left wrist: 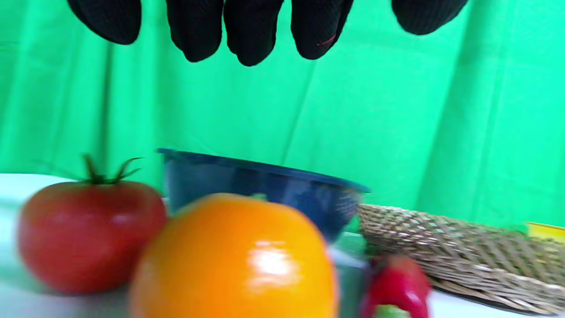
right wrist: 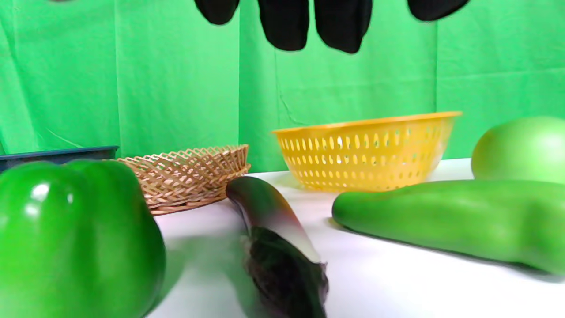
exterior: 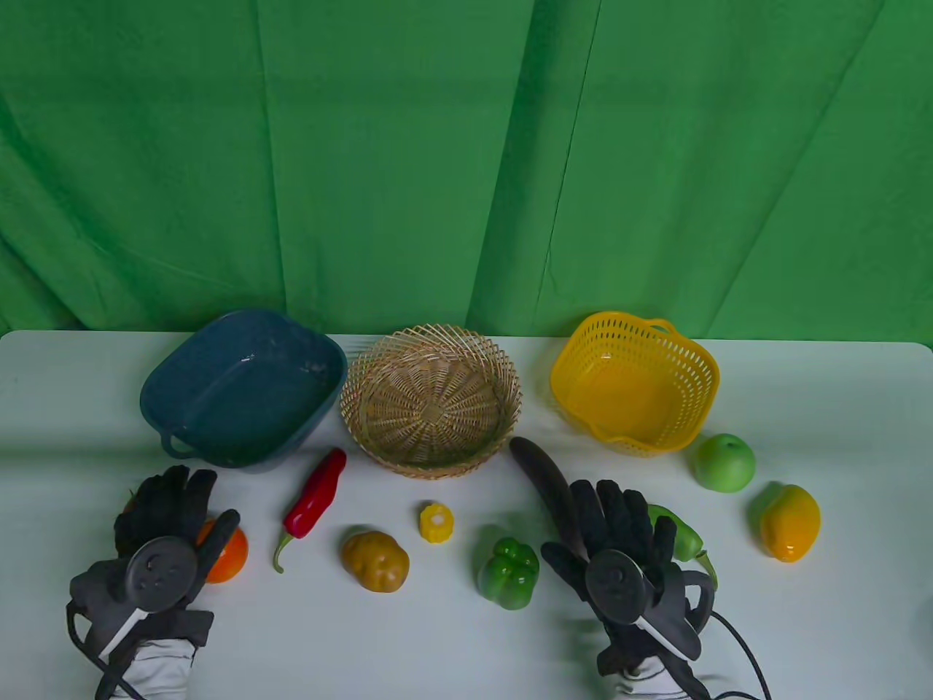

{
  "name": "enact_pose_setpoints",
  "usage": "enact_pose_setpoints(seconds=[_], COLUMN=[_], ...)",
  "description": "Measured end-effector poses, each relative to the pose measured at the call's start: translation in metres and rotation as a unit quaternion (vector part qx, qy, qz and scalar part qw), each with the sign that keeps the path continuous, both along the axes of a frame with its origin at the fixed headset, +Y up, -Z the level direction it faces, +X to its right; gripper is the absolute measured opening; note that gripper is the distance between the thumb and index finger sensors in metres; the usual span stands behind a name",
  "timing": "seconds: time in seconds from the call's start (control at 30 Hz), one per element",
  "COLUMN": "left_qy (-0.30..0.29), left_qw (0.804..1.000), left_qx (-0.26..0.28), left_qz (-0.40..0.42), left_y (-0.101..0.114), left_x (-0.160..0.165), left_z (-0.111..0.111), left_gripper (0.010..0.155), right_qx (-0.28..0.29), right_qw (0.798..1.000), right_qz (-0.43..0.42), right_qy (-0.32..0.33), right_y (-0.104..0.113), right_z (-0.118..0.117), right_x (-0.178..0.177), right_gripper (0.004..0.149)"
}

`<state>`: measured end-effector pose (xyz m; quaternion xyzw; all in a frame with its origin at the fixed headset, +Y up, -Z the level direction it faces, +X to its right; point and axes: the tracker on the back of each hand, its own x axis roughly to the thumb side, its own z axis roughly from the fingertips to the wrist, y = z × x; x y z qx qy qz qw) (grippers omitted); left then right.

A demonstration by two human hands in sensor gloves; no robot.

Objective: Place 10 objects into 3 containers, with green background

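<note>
My left hand (exterior: 173,504) hovers with spread fingers over an orange (exterior: 227,560) and a tomato (left wrist: 90,234), holding nothing. My right hand (exterior: 619,519) hovers open over a dark eggplant (exterior: 541,475) and a green chili (exterior: 684,538). The wrist views show both hands' fingers (left wrist: 251,35) (right wrist: 335,26) hanging free above the table. A blue tub (exterior: 248,386), a wicker basket (exterior: 432,399) and a yellow basket (exterior: 634,379) stand in a row at the back, all holding nothing.
On the table lie a red chili (exterior: 315,497), a corn piece (exterior: 436,523), a potato (exterior: 375,560), a green bell pepper (exterior: 509,572), a green apple (exterior: 724,462) and a yellow mango (exterior: 789,522). A green curtain hangs behind.
</note>
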<state>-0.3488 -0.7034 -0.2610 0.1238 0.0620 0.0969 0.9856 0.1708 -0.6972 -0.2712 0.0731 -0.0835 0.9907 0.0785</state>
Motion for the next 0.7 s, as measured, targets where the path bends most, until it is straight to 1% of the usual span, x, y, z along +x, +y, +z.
enact_pose_setpoints(seconds=[0.13, 0.23, 0.27, 0.33, 0.47, 0.57, 0.6, 0.7], left_qy=[0.040, 0.068, 0.081, 0.091, 0.104, 0.110, 0.112, 0.116], left_qw=[0.999, 0.995, 0.992, 0.988, 0.984, 0.979, 0.976, 0.973], left_qx=[-0.029, -0.051, -0.067, -0.089, -0.114, -0.130, -0.142, -0.160], left_qz=[0.020, 0.052, 0.071, 0.086, 0.093, 0.112, 0.119, 0.123], left_y=[-0.007, -0.016, -0.022, -0.031, -0.048, -0.056, -0.058, -0.063], left_x=[-0.022, -0.037, -0.043, -0.047, -0.056, -0.062, -0.064, -0.069], left_z=[-0.007, -0.016, -0.020, -0.025, -0.036, -0.043, -0.046, -0.052], left_gripper=[0.071, 0.072, 0.073, 0.073, 0.077, 0.084, 0.085, 0.086], right_qx=[-0.001, 0.000, -0.001, -0.002, -0.004, -0.008, -0.010, -0.015], right_qw=[1.000, 1.000, 1.000, 1.000, 1.000, 1.000, 1.000, 1.000], right_qz=[0.001, 0.002, 0.001, 0.001, 0.003, 0.003, 0.002, 0.003], right_qy=[0.000, -0.003, -0.006, -0.008, -0.014, -0.019, -0.020, -0.024], right_y=[0.000, 0.001, 0.001, 0.001, 0.001, 0.000, 0.000, -0.001], right_z=[0.000, 0.000, 0.001, 0.001, 0.000, -0.001, -0.002, -0.003], right_x=[-0.001, 0.000, 0.001, 0.002, 0.003, 0.005, 0.005, 0.007], right_gripper=[0.083, 0.083, 0.083, 0.083, 0.083, 0.083, 0.083, 0.083])
